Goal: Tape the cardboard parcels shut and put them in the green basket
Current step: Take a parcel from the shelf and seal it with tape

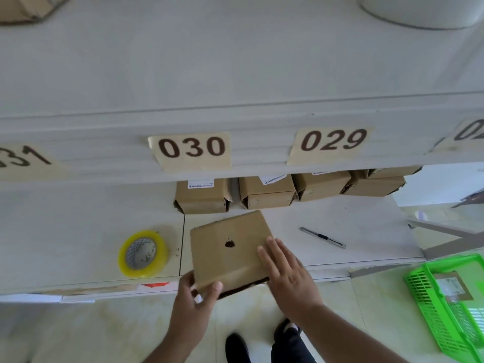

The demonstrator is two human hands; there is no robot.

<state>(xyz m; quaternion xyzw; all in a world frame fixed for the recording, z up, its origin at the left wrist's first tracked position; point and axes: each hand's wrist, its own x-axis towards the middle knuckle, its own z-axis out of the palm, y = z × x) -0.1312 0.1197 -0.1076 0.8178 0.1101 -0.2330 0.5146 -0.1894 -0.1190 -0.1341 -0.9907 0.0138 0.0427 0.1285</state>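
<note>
Both hands meet on one cardboard parcel [230, 248] that sticks out past the near edge of the white table [91, 231]. Left hand [193, 302] grips the parcel's near left corner, thumb curled over the top face and fingers tucked beneath. Right hand [285, 273] lies flat on the top face with fingers straight and together, covering the near right corner. A small dark hole shows in the middle of the top, just left of the right fingertips. Left of the left hand, a roll of yellowish tape [142, 254] lies on the table, near but apart from the parcel. Beyond the right hand a utility knife [323, 237] lies with bare tabletop around it. Farther back, four more parcels [267, 191] sit in a row under the shelf edge carrying numbered labels [191, 150]. Well to the right of the right hand, the green basket [429, 305] stands on the floor below table level, with a parcel already inside.
</note>
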